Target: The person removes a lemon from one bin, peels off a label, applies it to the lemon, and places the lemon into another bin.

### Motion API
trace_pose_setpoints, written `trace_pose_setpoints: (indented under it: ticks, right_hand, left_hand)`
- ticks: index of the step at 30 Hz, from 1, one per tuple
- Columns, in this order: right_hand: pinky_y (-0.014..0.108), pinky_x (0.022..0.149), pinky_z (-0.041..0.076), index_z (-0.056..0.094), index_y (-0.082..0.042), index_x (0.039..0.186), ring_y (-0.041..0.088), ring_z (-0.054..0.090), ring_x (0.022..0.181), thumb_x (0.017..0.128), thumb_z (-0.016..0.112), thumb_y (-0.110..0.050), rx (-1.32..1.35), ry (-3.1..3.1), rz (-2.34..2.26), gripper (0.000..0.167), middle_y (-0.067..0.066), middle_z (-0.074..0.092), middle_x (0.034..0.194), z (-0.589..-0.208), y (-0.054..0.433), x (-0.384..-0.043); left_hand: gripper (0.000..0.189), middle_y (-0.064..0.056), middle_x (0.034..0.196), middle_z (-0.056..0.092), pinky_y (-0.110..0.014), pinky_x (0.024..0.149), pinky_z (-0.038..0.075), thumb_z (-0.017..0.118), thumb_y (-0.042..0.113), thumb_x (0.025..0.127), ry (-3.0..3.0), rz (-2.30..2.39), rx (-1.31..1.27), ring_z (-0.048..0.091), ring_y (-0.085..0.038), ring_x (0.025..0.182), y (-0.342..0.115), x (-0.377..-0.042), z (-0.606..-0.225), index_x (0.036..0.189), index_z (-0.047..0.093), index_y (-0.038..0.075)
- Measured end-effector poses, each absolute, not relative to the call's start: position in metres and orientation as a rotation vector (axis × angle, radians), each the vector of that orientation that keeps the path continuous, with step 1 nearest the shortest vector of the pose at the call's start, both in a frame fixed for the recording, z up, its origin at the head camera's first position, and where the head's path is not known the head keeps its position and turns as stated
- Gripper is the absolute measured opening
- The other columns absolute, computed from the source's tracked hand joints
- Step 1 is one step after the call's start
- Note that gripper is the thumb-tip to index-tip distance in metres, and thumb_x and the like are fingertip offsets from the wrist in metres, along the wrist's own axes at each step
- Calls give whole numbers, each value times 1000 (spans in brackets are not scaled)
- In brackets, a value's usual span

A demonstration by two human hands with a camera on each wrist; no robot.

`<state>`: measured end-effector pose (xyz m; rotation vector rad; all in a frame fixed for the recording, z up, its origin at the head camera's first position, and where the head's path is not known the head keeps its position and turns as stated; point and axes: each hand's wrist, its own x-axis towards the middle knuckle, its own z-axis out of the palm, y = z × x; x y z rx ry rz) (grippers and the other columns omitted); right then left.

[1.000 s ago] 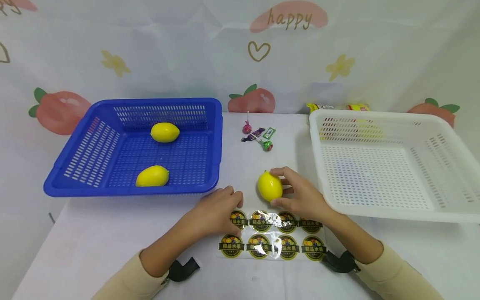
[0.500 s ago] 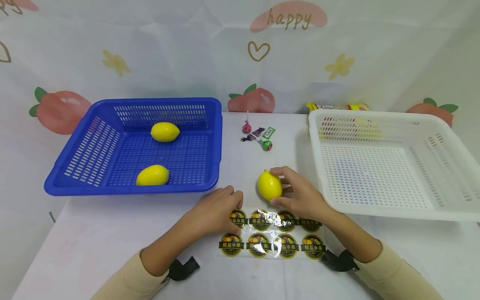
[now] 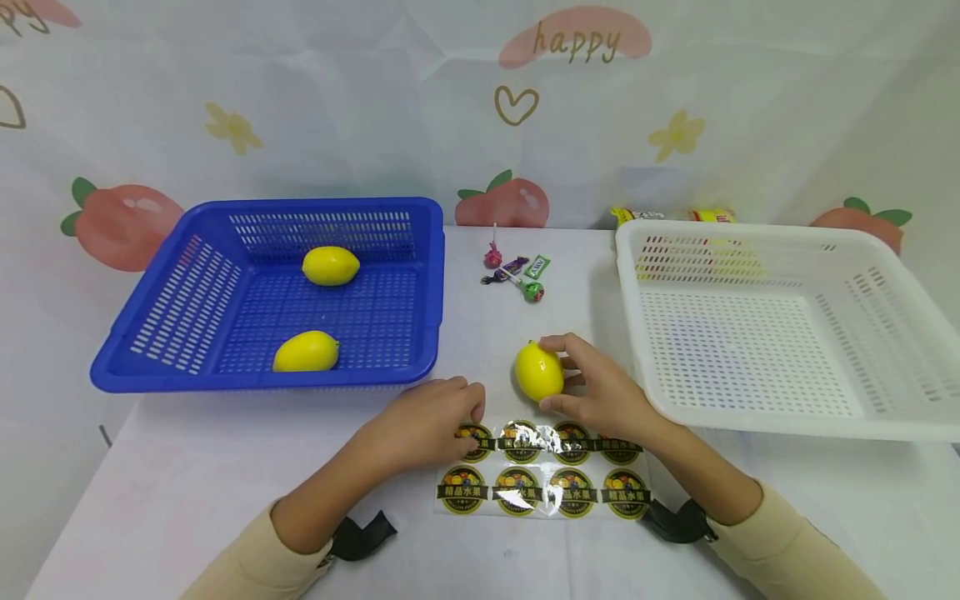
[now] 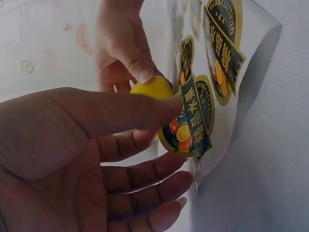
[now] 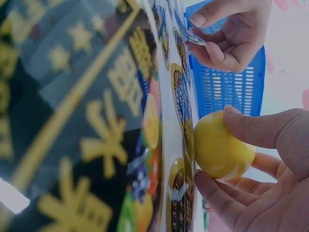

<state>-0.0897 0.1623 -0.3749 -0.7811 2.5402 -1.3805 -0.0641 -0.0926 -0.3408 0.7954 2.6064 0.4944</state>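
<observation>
My right hand (image 3: pixel 603 396) grips a yellow lemon (image 3: pixel 538 372) on the table, thumb on the near side and fingers on the far side. In the right wrist view the lemon (image 5: pixel 222 145) sits between thumb and fingers, close to the sheet. My left hand (image 3: pixel 431 421) is over the upper left corner of a glossy sheet of round fruit stickers (image 3: pixel 545 500). Its thumb and index finger pinch the edge of the corner sticker (image 4: pixel 186 130), which looks partly lifted in the right wrist view. The other fingers of that hand (image 4: pixel 140 181) are loosely bent.
A blue basket (image 3: pixel 262 382) with two lemons (image 3: pixel 331 266) stands at left. At right is a white basket (image 3: pixel 787 425), with yellow snack packets (image 3: pixel 637 215) behind it. Lollipops (image 3: pixel 533 291) and wrapped candies (image 3: pixel 537 267) lie between the baskets. A printed cloth (image 3: pixel 420 100) hangs behind.
My left hand has drawn back slightly towards me, its thumb shifting at the corner sticker. The right hand and its lemon have stayed in place.
</observation>
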Motion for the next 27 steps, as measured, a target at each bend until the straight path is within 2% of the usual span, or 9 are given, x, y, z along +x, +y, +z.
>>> trace_pose_setpoints:
  ticks: [4,9,14,18,27]
  right_hand:
    - [41,88,56,49,1,134,38,61,114,76,84,5,-780,2542,-1377,68,17,51,144,-375,163,-90]
    - [40,88,56,49,0,134,37,61,114,76,84,4,-780,2551,-1364,68,17,51,143,-375,162,-90]
    - [39,88,56,48,0,134,37,61,113,76,84,4,-780,2558,-1357,69,17,51,143,-376,162,-90]
    - [38,87,56,49,1,134,37,61,113,76,85,5,-781,2553,-1369,69,17,51,144,-376,162,-90]
    - [37,87,56,48,1,134,37,61,112,76,84,5,-800,2555,-1371,68,18,51,143,-377,162,-90]
  left_hand:
    - [21,4,77,53,-31,61,45,75,4,86,2597,541,803,50,-15,69,-93,-63,-338,88,56,14]
    - [21,5,77,56,-30,62,46,73,2,88,2586,546,841,52,-14,68,-94,-63,-334,93,57,14]
    - [19,5,81,61,-30,65,48,73,4,89,2577,550,867,54,-13,70,-97,-62,-329,103,63,12]
    - [13,7,81,59,-29,66,48,72,8,92,2550,595,878,53,-11,71,-99,-61,-323,103,66,13]
    - [14,8,86,53,-27,65,48,68,13,96,2567,900,940,52,-12,76,-94,-61,-325,109,64,17]
